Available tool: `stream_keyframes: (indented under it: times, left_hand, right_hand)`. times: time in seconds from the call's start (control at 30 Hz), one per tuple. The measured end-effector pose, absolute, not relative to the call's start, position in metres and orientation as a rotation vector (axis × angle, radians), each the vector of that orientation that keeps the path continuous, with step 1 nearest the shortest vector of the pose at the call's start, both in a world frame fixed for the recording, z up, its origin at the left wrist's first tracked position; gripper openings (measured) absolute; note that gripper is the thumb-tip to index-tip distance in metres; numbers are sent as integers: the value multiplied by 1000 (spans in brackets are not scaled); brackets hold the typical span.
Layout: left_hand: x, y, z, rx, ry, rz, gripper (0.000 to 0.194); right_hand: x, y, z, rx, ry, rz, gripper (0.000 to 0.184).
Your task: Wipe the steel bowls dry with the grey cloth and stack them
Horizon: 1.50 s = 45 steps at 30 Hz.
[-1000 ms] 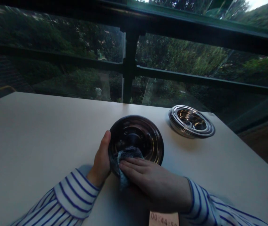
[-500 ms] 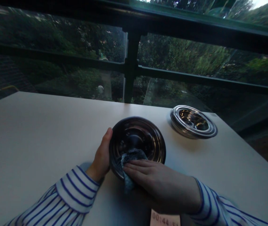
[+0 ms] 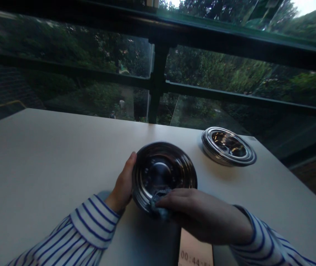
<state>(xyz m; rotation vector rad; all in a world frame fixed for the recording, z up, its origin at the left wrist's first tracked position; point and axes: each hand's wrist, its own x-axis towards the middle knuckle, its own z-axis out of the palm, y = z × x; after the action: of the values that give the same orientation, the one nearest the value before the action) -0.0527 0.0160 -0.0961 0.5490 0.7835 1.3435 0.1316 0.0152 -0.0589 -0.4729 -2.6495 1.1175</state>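
A shiny metal bowl [image 3: 159,171] is tilted toward me above the white table. My left hand [image 3: 123,184] grips its left side, thumb along the rim and the other fingers hidden beneath. Over the near rim, my right hand [image 3: 199,210] presses a bluish-grey patterned cloth [image 3: 160,208] against the bowl's inner wall. The right fingers are closed on the cloth, and most of it is hidden under them.
Several nested metal bowls [image 3: 227,146] stand on the white table [image 3: 63,155] at the right rear. A phone [image 3: 195,249] showing a timer lies at the near edge, partly under my right wrist. Dark-framed windows [image 3: 158,85] rise behind the table.
My right hand has slid the cloth slightly right and toward me, from the bowl's inside to its near rim. More of the bowl's bottom and of the phone shows now.
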Motion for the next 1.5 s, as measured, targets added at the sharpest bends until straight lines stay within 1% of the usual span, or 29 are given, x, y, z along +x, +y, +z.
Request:
stream_keyframes:
  times: [0.1,0.23,0.33,0.43,0.53,0.7,0.8,1.0,1.23,1.4,1.5]
  left_hand:
    - [-53,16,-98,570,772,1339,50]
    - [-55,14,-101,695,822,1293,50]
    - [-59,12,-102,848,987,1258,50]
    - [-65,9,-99,996,1159,1193,49]
    - [-69,8,-96,1107,1295,1174,48]
    - [-74,11,-98,1189,1446,1128,50]
    - [-77,13,-101,1171,1515,1117,48]
    - [-75,13,-109,1204,1575,1214,37]
    - [-72,13,-108,1225,1603,1230,31]
    - [-74,13,-109,1240,1584,1202,31]
    - [-73,13,-109,1235,1599,1206,32]
  right_hand:
    - [133,17,-68,-639,-2336,1047,35]
    - [133,23,-76,-817,-2154,769,35]
    - [128,31,-77,-804,-2249,558,34]
    - [119,38,-78,-749,-2470,388,33]
    - [112,39,-78,-837,-2689,272,33]
    - [109,31,-72,-933,-2897,317,40]
    - [110,32,-71,-922,-2979,316,40]
    - [106,41,-87,-836,-2962,229,27]
    - [91,28,-82,-543,-3076,314,16]
    - [87,45,-93,-861,-2964,183,24]
    - [88,47,-93,-860,-2970,179,24]
